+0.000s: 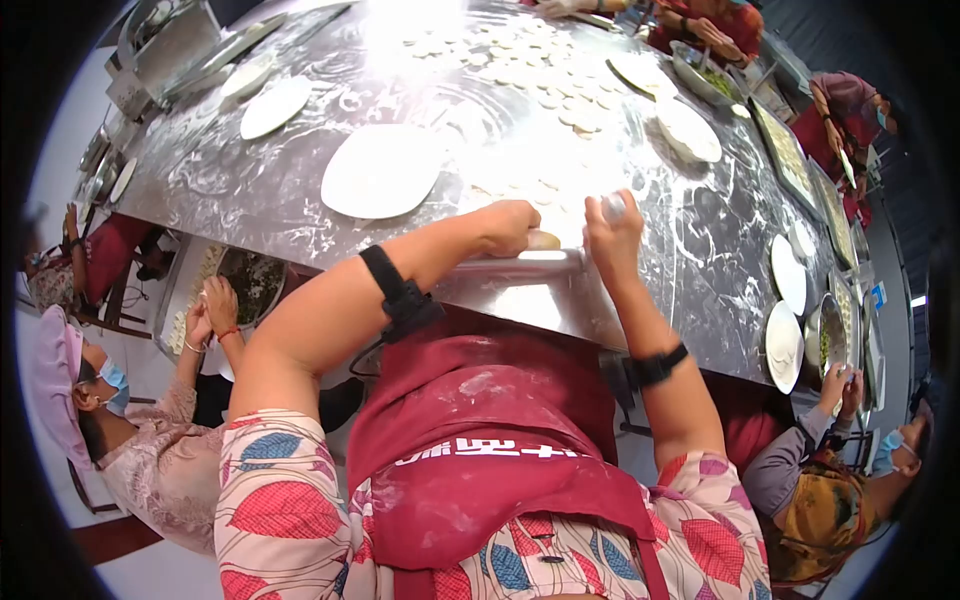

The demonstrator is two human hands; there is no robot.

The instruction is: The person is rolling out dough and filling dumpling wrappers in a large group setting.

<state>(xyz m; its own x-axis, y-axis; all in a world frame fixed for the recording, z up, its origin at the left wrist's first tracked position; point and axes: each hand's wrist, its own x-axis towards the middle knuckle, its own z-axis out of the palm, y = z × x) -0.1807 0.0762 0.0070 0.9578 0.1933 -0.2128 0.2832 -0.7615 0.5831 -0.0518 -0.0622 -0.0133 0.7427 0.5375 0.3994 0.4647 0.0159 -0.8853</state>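
Note:
My left hand [508, 228] is closed near the table's front edge, its fingers curled inward. A tan, rounded piece [543, 241] sticks out from under its fingers; what it is I cannot tell. Just to the right, my right hand [616, 238] is raised a little, wrapped round a pale, shiny, round-ended object [613, 207]. Beyond both hands, a few flat dough rounds [545, 190] lie on the floured metal table [270, 190]. Glare washes out the surface there.
Many dough rounds [560, 75] spread across the far table. White plates [385, 170] stand left and right, with a bowl of green filling [705, 78] at the back right. A masked co-worker [110, 390] sits at left, another [840, 480] at right; more people work beyond.

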